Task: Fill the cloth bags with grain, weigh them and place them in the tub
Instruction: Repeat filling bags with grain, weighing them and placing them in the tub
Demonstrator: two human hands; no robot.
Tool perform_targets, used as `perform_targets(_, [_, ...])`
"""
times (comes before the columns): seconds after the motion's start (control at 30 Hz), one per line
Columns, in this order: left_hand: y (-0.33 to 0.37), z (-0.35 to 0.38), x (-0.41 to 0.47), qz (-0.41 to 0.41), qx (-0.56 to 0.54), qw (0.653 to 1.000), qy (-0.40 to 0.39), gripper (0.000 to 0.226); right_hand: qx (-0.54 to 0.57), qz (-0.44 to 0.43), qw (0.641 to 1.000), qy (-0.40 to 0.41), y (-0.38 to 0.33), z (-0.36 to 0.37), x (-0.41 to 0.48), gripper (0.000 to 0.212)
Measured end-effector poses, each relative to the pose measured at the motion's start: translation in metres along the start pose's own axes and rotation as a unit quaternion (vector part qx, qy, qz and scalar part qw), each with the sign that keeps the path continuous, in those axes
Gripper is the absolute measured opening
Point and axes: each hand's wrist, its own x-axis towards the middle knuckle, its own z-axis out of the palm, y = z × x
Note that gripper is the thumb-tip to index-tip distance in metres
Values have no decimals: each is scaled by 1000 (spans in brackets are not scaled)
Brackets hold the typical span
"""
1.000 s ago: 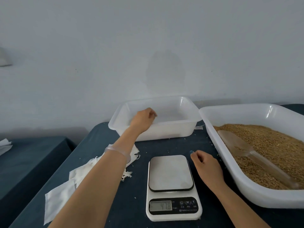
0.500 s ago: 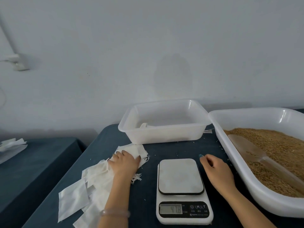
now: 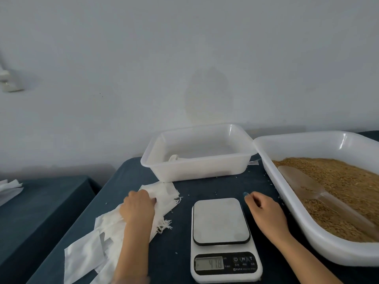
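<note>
Blue-grey cloth over main table (image 3: 213, 187). Far edge runs close to wall (image 3: 184, 58); left edge drops into a gap before second table (image 3: 41, 206). Tables counted: two.

At right, white plastic grain tray (image 3: 307, 146), largest item. Runs out of frame on the right side. Far left corner meets right rim of the tub; touching or only overlapping, cannot tell. Holds grain (image 3: 346, 181) and one clear scoop (image 3: 301, 181), lying on the heap with handle toward the near side.

At far edge, centre, smaller white tub (image 3: 196, 169). Shows one white cloth item (image 3: 174, 158) in its near left corner; filled or not, cannot tell. Containers counted: two.

At near edge, one scale (image 3: 220, 220), display lit. Open strip of table between tub and scale, from bags across to tray. Narrower lane between scale and tray, taken up by right hand.

Along left edge, flat white cloth bags (image 3: 86, 261) in an overlapping pile, from just beside tub's near corner down to frame bottom. Several; exact count not possible.

On the pile, left hand (image 3: 138, 208), fingers bent over the upper bags, clasping cloth. On the table, right hand (image 3: 264, 212), fingers loosely curled, grasping nothing. Hands counted: two.

Near tray's left wall, loose grains (image 3: 280, 196) scattered on table.
</note>
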Motion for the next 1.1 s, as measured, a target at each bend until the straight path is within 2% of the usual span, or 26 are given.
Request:
perform_targets(0.07, [-3,1,2,-5,-62,997,40,21,-1,1,1000,1,0,0,0,40])
perform_targets(0.27, [-1,-4,2,32,-222,964,141,15,1,7,1000,1,0,0,0,39])
perform_targets(0.33, [-1,-8,4,11,-302,942,145,22,4,6,1000,0,0,0,0,39])
perform_targets(0.43, [0,-12,8,-40,-448,885,120,33,9,5,1000,3,1,1,0,40])
perform_targets(0.53, [1,-10,7,-32,-490,864,108,40,14,1,1000,5,2,1,1,41])
perform_targets(0.63, [8,-8,7,-37,-541,837,69,33,21,-5,1000,6,3,1,1,41])
perform_targets(0.7, [17,-7,4,-34,-601,798,14,22,26,-8,1000,7,3,0,1,41])
perform_targets(0.73, [21,-6,1,-28,-647,761,-28,15,31,-10,999,7,2,0,1,41])
perform_targets(0.77, [25,-7,-2,-20,-702,707,-82,11,38,-13,999,8,2,0,1,41])
perform_targets(0.83, [31,-7,-9,9,-784,591,-189,20,54,-21,998,9,1,-2,0,40])
perform_targets(0.87, [34,-6,-12,34,-790,570,-225,24,63,-27,998,8,-1,-3,-1,39])
perform_targets(0.97, [44,-5,-23,120,-753,586,-274,28,106,-45,993,0,-7,-5,-4,29])
perform_targets(1.1, [59,0,-37,161,-736,590,-289,39,180,-83,979,-46,-17,-6,-8,29])
